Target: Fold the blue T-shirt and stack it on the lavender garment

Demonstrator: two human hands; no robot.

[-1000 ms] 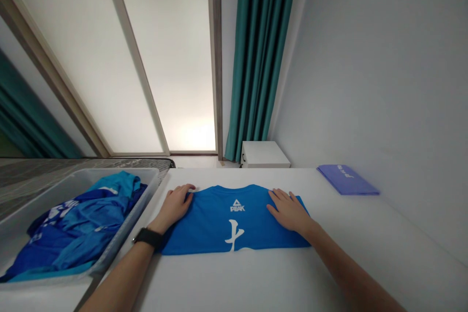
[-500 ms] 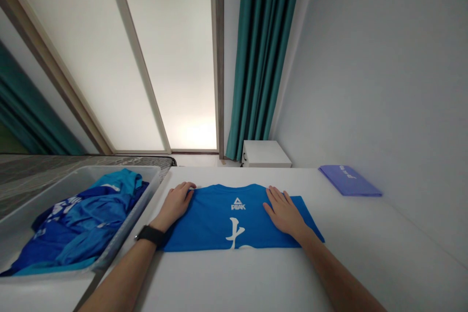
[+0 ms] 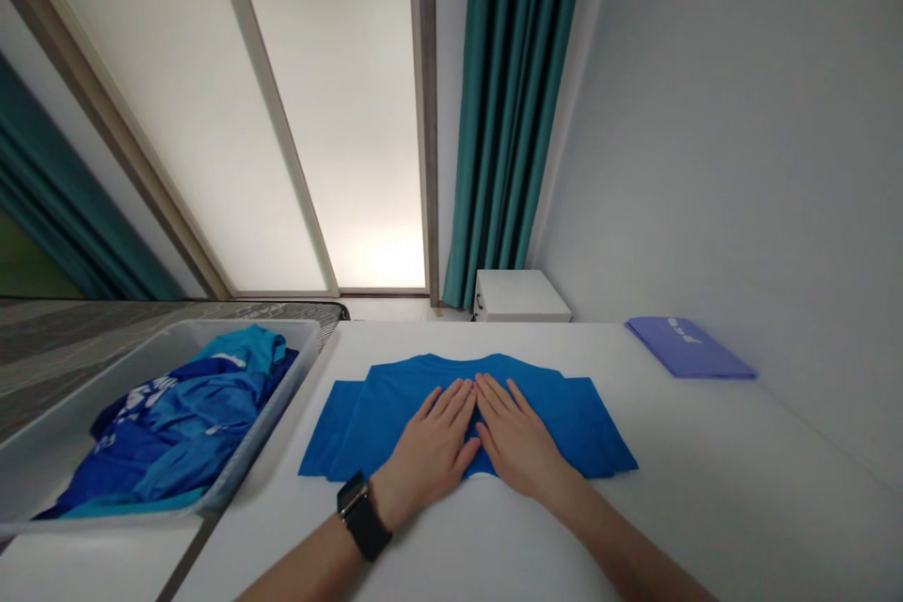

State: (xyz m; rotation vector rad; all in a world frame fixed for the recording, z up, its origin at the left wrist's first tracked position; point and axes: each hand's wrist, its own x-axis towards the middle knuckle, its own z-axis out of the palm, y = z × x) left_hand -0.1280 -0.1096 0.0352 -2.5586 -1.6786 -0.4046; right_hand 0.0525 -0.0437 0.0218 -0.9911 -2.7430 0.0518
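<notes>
A blue T-shirt (image 3: 564, 414) lies flat on the white table (image 3: 705, 508), folded across so its lower half is out of sight. My left hand (image 3: 430, 453), with a black watch on the wrist, rests palm down on the shirt's middle, fingers stretched out. My right hand (image 3: 517, 440) lies flat beside it, fingers straight, the two hands almost touching. They cover the white print on the shirt. Both short sleeves stick out to the sides.
A grey plastic bin (image 3: 278, 414) at the left holds several crumpled blue garments (image 3: 176, 423). A folded purple garment (image 3: 688, 348) lies at the table's far right near the wall. A small white cabinet (image 3: 520, 294) and teal curtain (image 3: 508, 113) stand behind the table.
Both hands slid from the shirt's outer shoulders to its middle, side by side. The sleeves now lie spread out at both sides, and the print is hidden under the hands.
</notes>
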